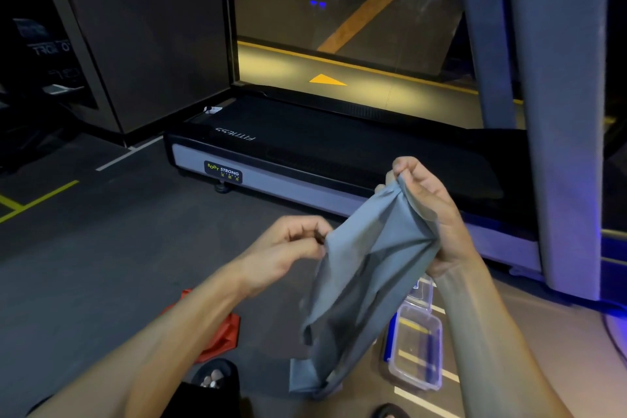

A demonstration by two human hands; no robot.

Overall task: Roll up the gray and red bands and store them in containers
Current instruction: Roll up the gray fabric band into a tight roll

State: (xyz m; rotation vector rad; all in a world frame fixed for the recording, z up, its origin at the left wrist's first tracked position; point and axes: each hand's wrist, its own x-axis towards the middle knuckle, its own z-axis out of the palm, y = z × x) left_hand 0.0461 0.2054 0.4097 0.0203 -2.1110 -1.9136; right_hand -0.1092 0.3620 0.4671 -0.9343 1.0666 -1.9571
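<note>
Left hand [288, 248] pinches one edge of the gray band [366, 282] between thumb and curled fingers, above the red band [220, 332] lying on the floor [101, 265]. Right hand [427, 210] grips the band's upper end, fingers curled round it. Clear containers [419, 346] sit on the floor below, beside the treadmill [305, 153].

Red band [217, 332] half behind left forearm; far container [420, 292] mostly behind gray band [359, 282].
</note>
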